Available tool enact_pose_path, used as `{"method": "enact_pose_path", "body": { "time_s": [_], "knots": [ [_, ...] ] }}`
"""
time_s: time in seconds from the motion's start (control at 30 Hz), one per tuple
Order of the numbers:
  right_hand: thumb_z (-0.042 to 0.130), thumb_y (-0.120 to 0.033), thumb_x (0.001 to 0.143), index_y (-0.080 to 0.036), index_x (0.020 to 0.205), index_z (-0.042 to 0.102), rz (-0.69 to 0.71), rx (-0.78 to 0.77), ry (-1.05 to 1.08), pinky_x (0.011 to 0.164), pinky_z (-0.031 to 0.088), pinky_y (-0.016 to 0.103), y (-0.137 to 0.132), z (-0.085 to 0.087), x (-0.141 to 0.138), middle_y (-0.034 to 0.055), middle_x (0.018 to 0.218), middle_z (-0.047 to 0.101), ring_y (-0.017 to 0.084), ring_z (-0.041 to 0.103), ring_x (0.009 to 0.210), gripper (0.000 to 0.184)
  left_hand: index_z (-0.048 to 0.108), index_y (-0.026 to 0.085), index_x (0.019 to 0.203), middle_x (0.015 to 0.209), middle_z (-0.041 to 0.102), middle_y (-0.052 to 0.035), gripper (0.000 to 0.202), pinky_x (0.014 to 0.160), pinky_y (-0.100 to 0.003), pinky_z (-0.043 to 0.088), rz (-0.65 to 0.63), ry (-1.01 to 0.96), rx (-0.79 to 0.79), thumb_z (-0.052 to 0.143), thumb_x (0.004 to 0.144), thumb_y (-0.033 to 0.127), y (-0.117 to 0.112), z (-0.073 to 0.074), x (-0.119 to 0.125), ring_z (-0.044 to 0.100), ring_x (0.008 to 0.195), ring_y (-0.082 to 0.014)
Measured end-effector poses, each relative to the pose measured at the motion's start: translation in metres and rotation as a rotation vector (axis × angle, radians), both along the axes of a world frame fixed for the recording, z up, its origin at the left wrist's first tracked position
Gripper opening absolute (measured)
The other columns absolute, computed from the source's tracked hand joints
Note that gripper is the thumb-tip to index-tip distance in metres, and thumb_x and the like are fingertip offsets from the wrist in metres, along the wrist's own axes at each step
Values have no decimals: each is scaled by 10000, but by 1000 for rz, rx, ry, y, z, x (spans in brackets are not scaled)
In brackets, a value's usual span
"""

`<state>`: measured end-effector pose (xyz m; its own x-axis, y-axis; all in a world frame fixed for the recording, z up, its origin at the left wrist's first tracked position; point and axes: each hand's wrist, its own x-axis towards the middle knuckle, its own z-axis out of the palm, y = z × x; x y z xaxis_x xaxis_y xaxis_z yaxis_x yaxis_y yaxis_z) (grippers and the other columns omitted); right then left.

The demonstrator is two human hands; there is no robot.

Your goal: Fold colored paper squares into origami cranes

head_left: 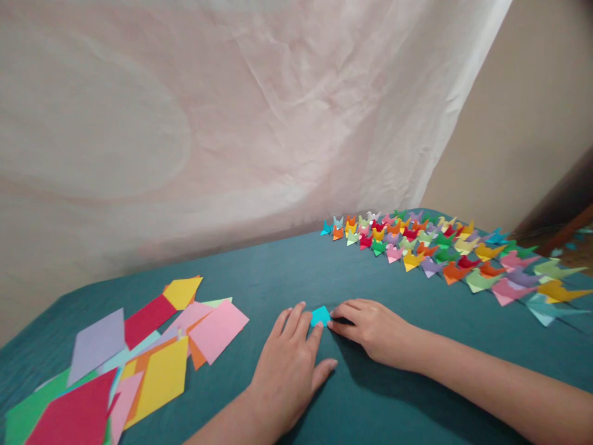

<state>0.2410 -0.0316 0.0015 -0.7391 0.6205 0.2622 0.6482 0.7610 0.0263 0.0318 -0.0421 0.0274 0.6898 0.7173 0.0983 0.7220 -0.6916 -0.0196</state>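
Observation:
A small, partly folded piece of cyan paper (320, 316) lies on the teal table (370, 395). My left hand (290, 364) rests flat beside it, fingers stretched out, the fingertips pressing its left edge. My right hand (370, 330) lies palm down on the paper's right side, fingers together and touching its right edge. Neither hand lifts the paper off the table.
A loose pile of coloured paper squares (139, 358) covers the table's left side. Several rows of finished folded paper birds (440, 250) in many colours stand at the back right. A wrinkled pale cloth (231, 123) hangs behind the table.

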Motion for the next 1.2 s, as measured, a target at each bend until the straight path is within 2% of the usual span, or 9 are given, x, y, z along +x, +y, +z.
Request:
{"method": "enact_pose_path", "body": {
  "time_s": [0.27, 0.83, 1.07, 1.2],
  "knots": [
    [446, -183, 927, -167, 1081, 623, 0, 6, 10, 756, 480, 349, -1, 2, 0, 98, 983, 618, 208, 567, 900, 235, 596, 137, 1150, 1223, 553, -138, 431, 1048, -478, 283, 10, 13, 38, 482, 872, 446, 0, -1, -1, 358, 1271, -311],
    [467, -164, 911, -153, 1040, 638, 9, -14, -16, 769, 482, 353, 1, 1, 1, 96, 1014, 625, 219, 570, 930, 215, 630, 127, 1080, 1159, 600, -124, 320, 1038, -455, 314, -9, 4, 110, 498, 875, 333, 2, -5, -1, 428, 1222, -286],
    [455, -167, 917, -159, 1010, 644, 20, 5, 26, 763, 479, 339, 2, -2, 2, 95, 1005, 627, 205, 574, 916, 211, 635, 116, 1061, 1132, 604, -126, 286, 1040, -446, 319, -22, 0, 98, 486, 872, 270, 3, -2, -2, 440, 1208, -277],
    [466, -172, 917, -159, 970, 647, 23, 36, 76, 769, 473, 341, 3, -7, 1, 89, 987, 629, 198, 572, 915, 189, 649, 101, 998, 1064, 621, -125, 254, 1040, -428, 327, -56, -34, 111, 469, 868, 224, 7, -6, -2, 478, 1160, -264]
  ]
}}
